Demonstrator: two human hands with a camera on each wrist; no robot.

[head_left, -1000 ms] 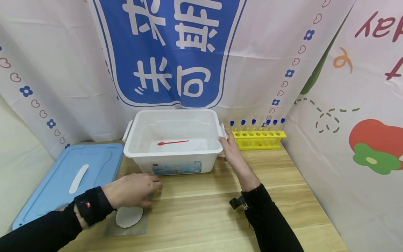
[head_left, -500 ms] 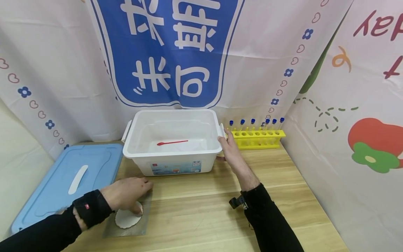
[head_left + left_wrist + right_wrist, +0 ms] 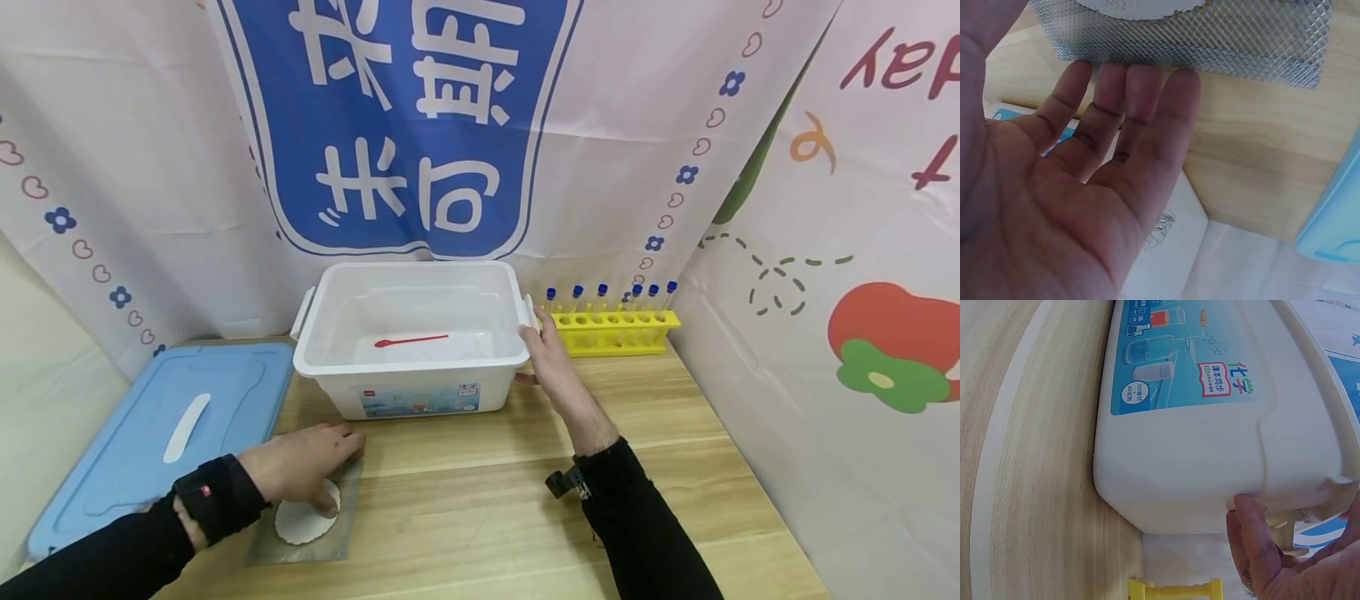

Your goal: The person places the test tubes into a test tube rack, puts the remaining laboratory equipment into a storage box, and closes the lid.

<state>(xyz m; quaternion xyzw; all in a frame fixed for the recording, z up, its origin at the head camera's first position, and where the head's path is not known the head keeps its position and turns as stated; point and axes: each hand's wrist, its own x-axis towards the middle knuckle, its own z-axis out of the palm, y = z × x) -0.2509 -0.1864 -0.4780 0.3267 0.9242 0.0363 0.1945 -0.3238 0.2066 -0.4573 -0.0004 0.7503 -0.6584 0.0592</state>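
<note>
Two hands are at work on the wooden table (image 3: pixel 487 492), well apart from each other. The left hand (image 3: pixel 300 467) lies palm down, fingers straight and close together, with its fingertips resting on the white scalloped disc (image 3: pixel 300 523). That disc sits on a square of grey wire mesh (image 3: pixel 333 542), directly under and just in front of the left hand; the wrist view shows the fingers (image 3: pixel 1147 106) held side by side at the edge of the mesh (image 3: pixel 1241 44), gripping nothing.

The right hand (image 3: pixel 547 358) reaches forward to the right end of the white storage box (image 3: pixel 412 367), its fingers fairly straight against the rim below the side handle. From the wrist view the thumb (image 3: pixel 1254 537) presses the underside of the rim of the box (image 3: pixel 1210 456); whether the other fingers hook over the handle cannot be told.

Inside the box, between the two hands and farther away than both, lies a red spatula (image 3: pixel 411 340). Left of the left hand rests a blue lid (image 3: pixel 135 433). Just beyond the right hand stands a yellow rack (image 3: pixel 615 321) of blue-capped test tubes.
</note>
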